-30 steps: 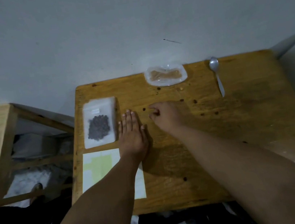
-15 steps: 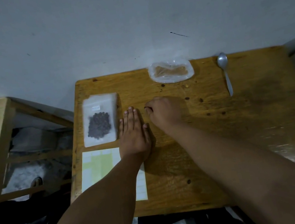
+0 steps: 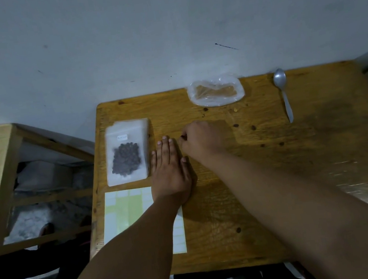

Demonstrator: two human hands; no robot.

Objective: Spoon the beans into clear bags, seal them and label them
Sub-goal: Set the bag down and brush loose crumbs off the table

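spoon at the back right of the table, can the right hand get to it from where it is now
Probably yes. The spoon lies alone on bare table, with only a few loose beans scattered between it and the right hand. That hand is curled, seemingly pinching something small, which it may need to drop first.

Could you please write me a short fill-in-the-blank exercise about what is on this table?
1. The spoon lies near the table's far ____ corner.
2. The sealed bag beside the left hand holds dark ____.
3. The left hand lies ____ on the table, palm down.
4. The label sheet lies partly under the left ____.

Missing words: right; beans; flat; forearm
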